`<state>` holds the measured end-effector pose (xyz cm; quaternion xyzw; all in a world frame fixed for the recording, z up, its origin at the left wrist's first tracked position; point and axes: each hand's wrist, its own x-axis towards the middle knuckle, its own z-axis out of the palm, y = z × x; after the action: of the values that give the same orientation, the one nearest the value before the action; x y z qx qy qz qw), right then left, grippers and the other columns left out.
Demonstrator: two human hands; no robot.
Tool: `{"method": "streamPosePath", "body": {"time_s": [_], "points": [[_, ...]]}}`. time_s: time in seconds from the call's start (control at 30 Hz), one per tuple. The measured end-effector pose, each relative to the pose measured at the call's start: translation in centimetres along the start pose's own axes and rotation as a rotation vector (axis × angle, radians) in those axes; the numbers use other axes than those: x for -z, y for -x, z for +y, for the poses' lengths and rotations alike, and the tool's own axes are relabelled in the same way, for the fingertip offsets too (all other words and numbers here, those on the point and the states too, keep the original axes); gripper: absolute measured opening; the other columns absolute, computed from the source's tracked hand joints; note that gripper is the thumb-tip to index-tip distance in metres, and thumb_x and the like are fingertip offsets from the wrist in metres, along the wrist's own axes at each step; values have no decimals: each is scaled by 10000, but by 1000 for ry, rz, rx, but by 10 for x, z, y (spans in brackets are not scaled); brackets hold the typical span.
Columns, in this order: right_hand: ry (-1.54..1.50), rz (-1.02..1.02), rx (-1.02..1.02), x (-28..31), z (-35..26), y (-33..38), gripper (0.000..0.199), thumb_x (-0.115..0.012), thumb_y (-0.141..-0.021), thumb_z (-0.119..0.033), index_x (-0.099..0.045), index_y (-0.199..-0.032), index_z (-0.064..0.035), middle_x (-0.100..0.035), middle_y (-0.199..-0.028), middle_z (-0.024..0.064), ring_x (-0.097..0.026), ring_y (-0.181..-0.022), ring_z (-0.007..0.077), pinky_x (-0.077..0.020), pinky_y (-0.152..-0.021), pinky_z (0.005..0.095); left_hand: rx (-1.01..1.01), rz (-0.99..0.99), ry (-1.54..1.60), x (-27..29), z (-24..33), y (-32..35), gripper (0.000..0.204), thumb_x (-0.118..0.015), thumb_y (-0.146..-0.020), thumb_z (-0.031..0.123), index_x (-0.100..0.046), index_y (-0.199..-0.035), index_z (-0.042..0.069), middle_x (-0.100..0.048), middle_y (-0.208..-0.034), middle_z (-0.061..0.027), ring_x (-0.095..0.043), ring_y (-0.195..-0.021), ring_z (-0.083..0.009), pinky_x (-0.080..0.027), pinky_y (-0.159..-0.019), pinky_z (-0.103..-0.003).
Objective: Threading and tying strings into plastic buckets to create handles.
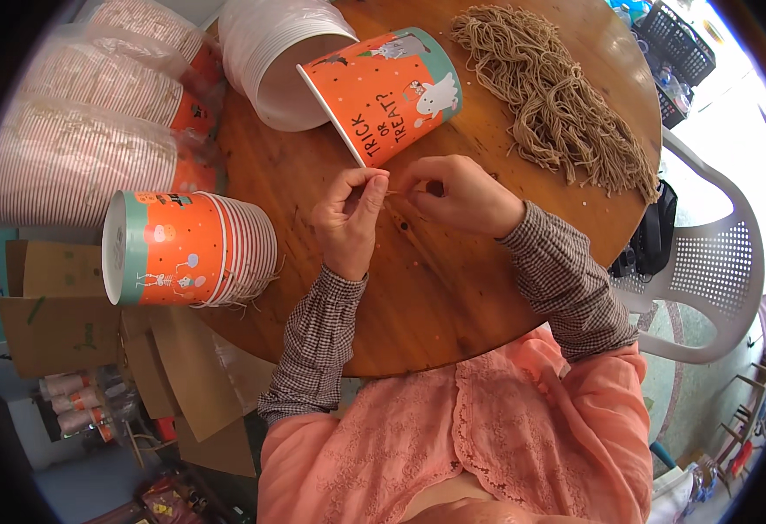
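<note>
Our left hand [350, 214] and right hand [463, 194] each have a narrow grip, thumb to fingers, on a thin cord [393, 192] between them above the worktop [418, 297]. Just beyond lies an orange bucket [392, 94] with dark lettering [390, 129]; green handwriting [91, 344] marks a cardboard box [42, 325].

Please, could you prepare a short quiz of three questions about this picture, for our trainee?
1. Choose one. The tan string bundle lies on: a) a white chair; b) the wooden table; c) a cardboard box.
2. True or false: the left hand is nearer than the right hand to the orange cup stack at the table's left edge.
3. Fill the gap: both sleeves have a ____ pattern.

Key: 1. b; 2. true; 3. checked.
</note>
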<state>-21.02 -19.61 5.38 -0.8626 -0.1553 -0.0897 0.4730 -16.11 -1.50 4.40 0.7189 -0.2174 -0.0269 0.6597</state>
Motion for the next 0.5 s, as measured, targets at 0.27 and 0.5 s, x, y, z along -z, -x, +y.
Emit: {"method": "streamPosePath", "body": {"time_s": [0.27, 0.5], "points": [[-867, -36, -367, -2, -7, -3, 155, -615, -885, -104, -597, -951, 36, -648, -762, 40, -569, -580, 76, -469, -511, 231, -127, 4, -50, -2, 0, 1, 83, -644, -917, 95, -655, -933, 14, -612, -846, 21, -551, -758, -59, -462, -695, -194], [-423, 105, -229, -4, -1, 0, 172, -622, -920, -150, -595, -1005, -3, -566, -725, -29, -511, -537, 27, -410, -466, 199, -77, 13, 38, 2, 1, 1, 95, -645, -916, 100, -656, -933, 7, -617, -848, 0, -552, -758, -80, -461, -704, -216]]}}
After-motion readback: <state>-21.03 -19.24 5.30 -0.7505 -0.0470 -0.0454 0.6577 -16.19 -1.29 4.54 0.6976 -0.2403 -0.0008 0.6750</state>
